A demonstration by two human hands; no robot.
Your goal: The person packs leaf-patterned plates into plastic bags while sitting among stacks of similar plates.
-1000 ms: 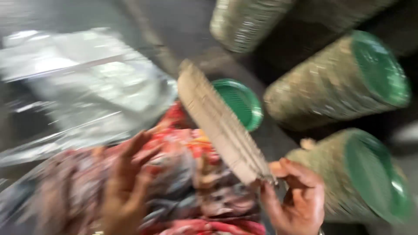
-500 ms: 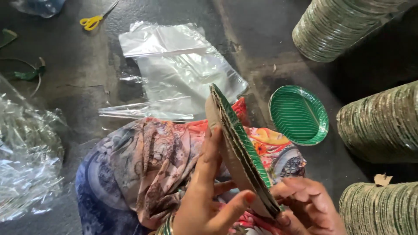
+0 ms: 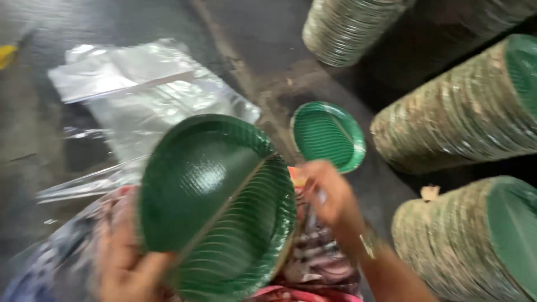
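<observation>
The left hand [image 3: 126,263] grips the near left edge of a stack of green paper plates [image 3: 218,204], fingers closed on the rim, and the stack is tipped so that the ribbed green face of the top plate, with a crease line running across it, looks up at the camera. The stack sits over the person's lap, above a patterned cloth [image 3: 321,263] in red, pink and dark tones. The right hand [image 3: 330,196] is just right of the stack, blurred; its fingers look curled together, but whether it holds anything cannot be told. A watch shows on its wrist. Just beyond the right hand a single green plate [image 3: 327,136] lies flat on the dark floor [image 3: 251,33]. To the far left lie clear plastic bags [image 3: 145,95], flat and shiny, rectangular, with no label to be made out. On the right, three long rolls of stacked plates lie on their sides: one far [image 3: 349,25], one in the middle [image 3: 464,112] and one near [image 3: 470,240], their edges pale brown and speckled, their end faces green.
</observation>
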